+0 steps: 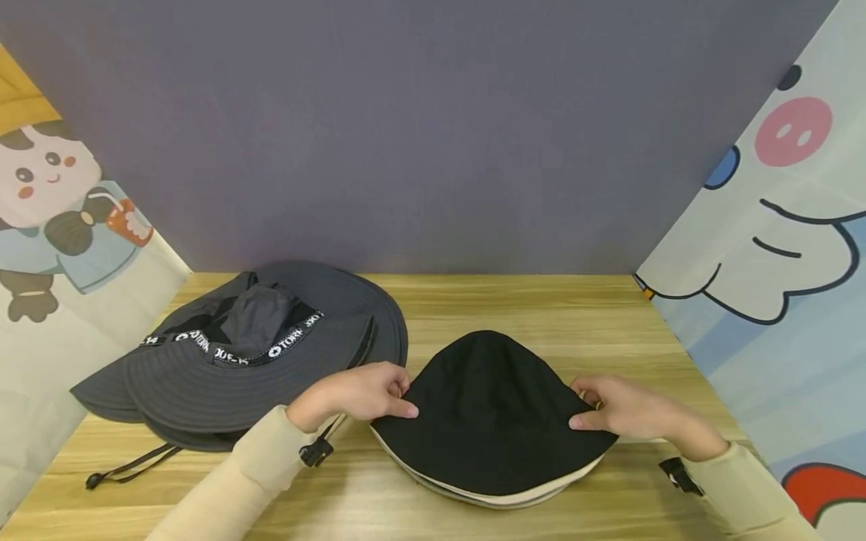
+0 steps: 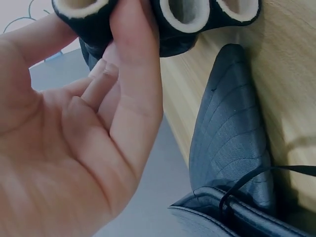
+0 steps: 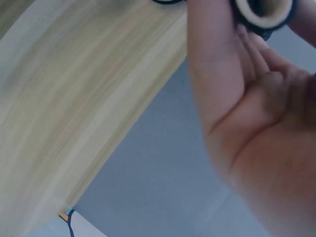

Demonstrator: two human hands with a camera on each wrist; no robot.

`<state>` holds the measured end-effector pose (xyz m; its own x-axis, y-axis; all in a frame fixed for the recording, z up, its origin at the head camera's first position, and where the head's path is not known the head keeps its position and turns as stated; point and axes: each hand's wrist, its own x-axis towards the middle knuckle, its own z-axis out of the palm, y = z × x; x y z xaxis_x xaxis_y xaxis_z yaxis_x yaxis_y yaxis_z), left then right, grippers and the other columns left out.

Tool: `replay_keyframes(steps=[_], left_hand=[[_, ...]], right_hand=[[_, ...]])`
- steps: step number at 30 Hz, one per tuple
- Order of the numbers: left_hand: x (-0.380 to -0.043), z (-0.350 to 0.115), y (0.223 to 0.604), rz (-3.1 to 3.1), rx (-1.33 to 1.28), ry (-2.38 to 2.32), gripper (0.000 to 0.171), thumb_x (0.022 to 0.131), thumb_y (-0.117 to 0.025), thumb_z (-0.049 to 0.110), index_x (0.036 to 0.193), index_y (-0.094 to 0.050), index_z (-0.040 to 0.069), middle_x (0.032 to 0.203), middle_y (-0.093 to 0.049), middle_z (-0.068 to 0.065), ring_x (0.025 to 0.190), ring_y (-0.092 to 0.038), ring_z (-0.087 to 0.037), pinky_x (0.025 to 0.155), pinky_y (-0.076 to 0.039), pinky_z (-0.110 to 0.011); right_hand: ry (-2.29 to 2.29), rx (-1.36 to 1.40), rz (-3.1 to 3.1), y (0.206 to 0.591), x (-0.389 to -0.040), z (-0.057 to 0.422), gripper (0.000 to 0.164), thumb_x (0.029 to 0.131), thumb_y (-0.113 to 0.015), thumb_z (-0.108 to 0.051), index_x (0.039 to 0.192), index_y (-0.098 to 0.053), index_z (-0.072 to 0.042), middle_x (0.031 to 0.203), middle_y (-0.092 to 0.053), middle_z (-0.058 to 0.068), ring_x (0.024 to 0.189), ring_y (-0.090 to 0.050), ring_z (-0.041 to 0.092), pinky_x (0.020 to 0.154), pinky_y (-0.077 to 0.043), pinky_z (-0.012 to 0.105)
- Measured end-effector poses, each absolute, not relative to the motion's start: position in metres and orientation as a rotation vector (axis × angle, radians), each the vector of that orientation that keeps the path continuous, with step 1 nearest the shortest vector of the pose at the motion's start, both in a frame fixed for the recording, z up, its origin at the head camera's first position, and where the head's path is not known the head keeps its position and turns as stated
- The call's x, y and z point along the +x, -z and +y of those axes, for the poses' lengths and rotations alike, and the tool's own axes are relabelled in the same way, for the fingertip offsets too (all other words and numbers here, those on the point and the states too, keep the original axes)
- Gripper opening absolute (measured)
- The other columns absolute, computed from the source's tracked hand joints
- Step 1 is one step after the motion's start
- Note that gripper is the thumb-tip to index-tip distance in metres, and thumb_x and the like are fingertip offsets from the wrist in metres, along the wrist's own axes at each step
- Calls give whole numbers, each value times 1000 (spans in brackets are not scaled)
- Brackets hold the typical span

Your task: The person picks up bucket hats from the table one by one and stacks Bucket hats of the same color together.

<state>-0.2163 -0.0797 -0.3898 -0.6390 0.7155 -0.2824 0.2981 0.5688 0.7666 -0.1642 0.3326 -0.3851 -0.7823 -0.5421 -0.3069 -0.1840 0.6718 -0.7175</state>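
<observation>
A black bucket hat (image 1: 487, 421) with a cream underside lies crown-up on the table, and pale layered edges show along its front brim. My left hand (image 1: 368, 392) pinches the left side of the brim, thumb on top and fingers beneath. On the opposite side, my right hand (image 1: 624, 409) grips the brim in the same way. Close up in the left wrist view, the brim edge (image 2: 185, 17) bends in several folds by the fingers. A rolled bit of brim (image 3: 264, 17) sits between thumb and fingers in the right wrist view.
Dark grey wide-brimmed hats (image 1: 237, 391) with lettered bands overlap in a pile left of the left hand. A cord with a toggle (image 1: 95, 479) trails from them over the wooden table (image 1: 528, 300). A grey panel (image 1: 419, 150) stands behind; printed cloths (image 1: 764, 248) flank both sides.
</observation>
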Motion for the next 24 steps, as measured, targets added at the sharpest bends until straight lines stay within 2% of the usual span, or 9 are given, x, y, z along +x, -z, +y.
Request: replay_keyframes(steps=[4,9,15,24], left_hand=[[-215,-78,393,2285,804,-873,32,94,-74,21,76,-49,12,56,-33,10,50,-28,-6,54,-27,-22],[-212,-76,394,2369,784,-798,31,93,-75,24,76,-52,13,59,-40,9,53,-35,-7,56,-32,-22],[-209,-73,398,2473,729,-724,27,90,-79,29,80,-57,14,73,-53,5,68,-49,-11,64,-40,-26],[-210,-70,407,2528,630,-684,28,88,-81,32,83,-59,16,78,-58,2,74,-53,-16,70,-45,-32]], right_hand=[[895,-553,2435,389,-163,329,24,96,-71,-30,107,-65,-10,70,-55,-7,56,-41,2,56,-38,23],[796,-525,2537,393,-162,326,24,93,-74,-34,96,-63,-12,67,-42,-8,56,-36,3,56,-34,23],[722,-413,2575,401,-160,324,34,91,-76,-37,107,-64,-9,71,-51,-3,58,-43,7,58,-37,25],[711,-412,2567,411,-162,325,30,93,-74,-36,105,-63,-11,75,-54,-2,63,-47,9,60,-39,26]])
